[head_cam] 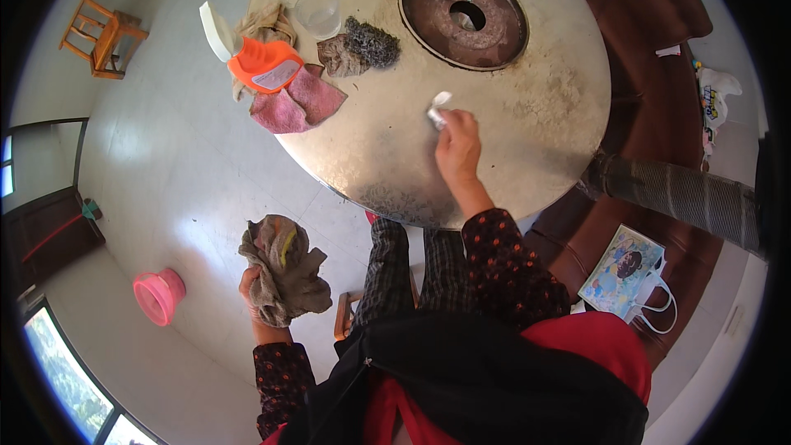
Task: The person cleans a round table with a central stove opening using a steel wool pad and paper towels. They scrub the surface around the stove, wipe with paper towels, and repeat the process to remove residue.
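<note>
My left hand point(250, 290) grips a crumpled grey-brown cloth point(287, 278) beside the round stove table, over the floor. Over the tabletop point(383, 154), my right hand point(458, 142) has its fingers closed on a small white object point(437, 112), blurred, whose kind I cannot tell. Up and left of that hand, a dark metal scouring pad point(372, 43) touches a brown crumpled rag point(341, 57). An orange bottle point(262, 65) with a white cap lies across a pink cloth point(300, 102) and a beige cloth point(269, 25). A clear plastic cup point(318, 14) stands behind them.
The round iron stove top point(466, 15) with its centre hole is set into the table. A metal flue pipe point(673, 194) runs off to the right. Around the right side curves a brown leather sofa point(655, 105) with a paper bag point(624, 272). A pink bucket point(159, 296) and wooden chair point(114, 34) stand left.
</note>
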`<control>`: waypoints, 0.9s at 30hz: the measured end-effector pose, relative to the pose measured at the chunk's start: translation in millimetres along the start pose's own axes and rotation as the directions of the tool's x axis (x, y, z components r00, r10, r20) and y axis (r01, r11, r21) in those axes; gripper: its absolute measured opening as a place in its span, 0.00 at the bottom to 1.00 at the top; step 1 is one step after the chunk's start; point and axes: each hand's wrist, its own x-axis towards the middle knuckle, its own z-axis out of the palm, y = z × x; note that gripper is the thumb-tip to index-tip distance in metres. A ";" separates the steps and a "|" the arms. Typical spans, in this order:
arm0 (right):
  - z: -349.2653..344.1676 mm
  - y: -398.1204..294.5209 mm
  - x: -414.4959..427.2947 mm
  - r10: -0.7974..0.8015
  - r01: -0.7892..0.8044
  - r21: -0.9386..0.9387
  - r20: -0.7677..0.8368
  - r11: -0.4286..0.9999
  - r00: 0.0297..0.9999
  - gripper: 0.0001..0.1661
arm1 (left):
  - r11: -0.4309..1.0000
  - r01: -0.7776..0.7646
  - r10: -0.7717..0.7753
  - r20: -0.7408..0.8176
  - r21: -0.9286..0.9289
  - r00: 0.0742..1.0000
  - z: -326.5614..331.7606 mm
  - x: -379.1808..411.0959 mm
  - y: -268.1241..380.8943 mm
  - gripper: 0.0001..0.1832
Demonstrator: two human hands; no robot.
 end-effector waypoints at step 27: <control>-0.3 -56.0 -50.3 -0.303 0.192 0.345 0.302 0.919 0.904 0.18 | 0.998 0.060 -0.060 0.003 0.028 0.998 -7.9 4.8 -7.7 0.38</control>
